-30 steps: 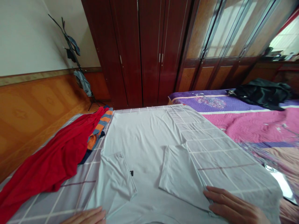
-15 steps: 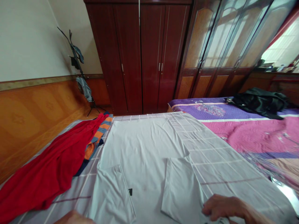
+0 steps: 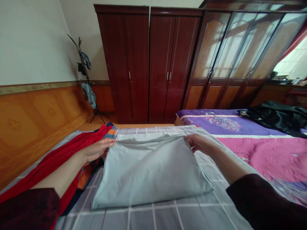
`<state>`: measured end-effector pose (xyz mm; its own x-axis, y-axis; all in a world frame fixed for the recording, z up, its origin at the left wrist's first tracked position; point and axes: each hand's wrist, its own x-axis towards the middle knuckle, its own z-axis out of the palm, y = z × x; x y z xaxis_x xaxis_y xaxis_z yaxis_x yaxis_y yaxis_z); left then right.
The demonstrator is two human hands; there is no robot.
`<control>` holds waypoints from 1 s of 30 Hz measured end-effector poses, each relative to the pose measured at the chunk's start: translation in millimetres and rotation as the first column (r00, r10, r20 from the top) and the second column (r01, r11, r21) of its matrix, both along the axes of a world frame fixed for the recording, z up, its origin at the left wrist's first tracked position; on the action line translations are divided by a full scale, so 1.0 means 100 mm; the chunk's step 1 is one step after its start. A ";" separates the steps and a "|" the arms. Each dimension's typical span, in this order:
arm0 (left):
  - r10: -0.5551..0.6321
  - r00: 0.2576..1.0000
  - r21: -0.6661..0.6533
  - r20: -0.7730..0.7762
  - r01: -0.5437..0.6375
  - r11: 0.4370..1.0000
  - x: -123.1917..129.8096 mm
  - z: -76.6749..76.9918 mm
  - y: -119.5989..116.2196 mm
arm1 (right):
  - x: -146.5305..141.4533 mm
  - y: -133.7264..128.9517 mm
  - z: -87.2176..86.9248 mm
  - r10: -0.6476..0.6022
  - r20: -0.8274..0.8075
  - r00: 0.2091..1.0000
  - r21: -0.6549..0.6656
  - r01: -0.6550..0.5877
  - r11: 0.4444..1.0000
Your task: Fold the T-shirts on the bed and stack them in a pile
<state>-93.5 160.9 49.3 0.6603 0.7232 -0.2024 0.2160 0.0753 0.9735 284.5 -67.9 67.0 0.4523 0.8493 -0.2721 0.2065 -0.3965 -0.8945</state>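
A pale grey-white shirt (image 3: 151,172) lies doubled over on the plaid bedsheet (image 3: 165,212), its fold toward the near side. My left hand (image 3: 99,148) pinches the top layer's far left corner, beside the red cloth. At the far right corner, my right hand (image 3: 198,143) grips the same layer with fingers closed. Between the two hands the fabric edge is stretched and slightly raised. The sleeves are hidden under the upper layer.
Red cloth (image 3: 55,159) and an orange-and-blue striped garment (image 3: 83,179) lie at the left. Dark wardrobes (image 3: 136,64) stand behind. A purple and pink bed (image 3: 230,123) bears a black garment (image 3: 275,115). A coat rack (image 3: 87,76) stands back left.
Both hands have moved forward from the near edge, carrying the shirt's near end to the far side. The shirt is now doubled, and bare sheet shows in front. The view has tilted up slightly.
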 end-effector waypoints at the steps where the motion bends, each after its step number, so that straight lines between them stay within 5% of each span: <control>1: 0.032 0.999 -0.018 -0.016 -0.032 0.999 0.05 -0.12 0.10 | 0.04 0.11 -0.13 -0.033 0.021 0.999 -0.019 0.034 0.999; 4: 0.062 0.995 -0.042 -0.074 -0.065 0.997 0.07 -0.43 0.24 | 0.10 0.23 -0.51 -0.122 0.089 0.988 -0.031 0.126 0.992; 6: 0.064 0.995 -0.006 -0.072 -0.065 0.998 0.03 -0.50 0.22 | 0.11 0.20 -0.63 -0.145 0.105 0.984 -0.019 0.147 0.989; 13: 0.128 0.979 -0.021 -0.160 -0.133 0.991 -0.18 -0.46 -0.22 | 0.12 -0.27 -0.56 -0.135 0.105 0.985 -0.048 0.141 0.989; 19: 0.186 0.958 0.011 -0.220 -0.189 0.982 -0.54 -0.59 -0.74 | 0.07 -0.88 -0.79 0.035 0.255 0.966 -0.003 -0.036 0.999; 24: 0.146 0.955 0.179 -0.258 -0.102 0.979 -0.71 -0.68 -0.83 | 0.00 -1.06 -0.91 0.028 0.299 0.954 0.084 -0.056 0.995; 30: 0.227 0.946 0.349 -0.233 -0.137 0.927 -0.72 -0.86 -0.89 | 0.00 -1.14 -0.99 -0.013 0.394 0.919 0.151 -0.051 0.987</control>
<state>-165.4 72.0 -37.0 0.4654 0.8810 -0.0854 0.4814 -0.1710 0.8597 284.4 -182.3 -31.8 0.4787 0.8759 0.0605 0.5600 -0.2516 -0.7894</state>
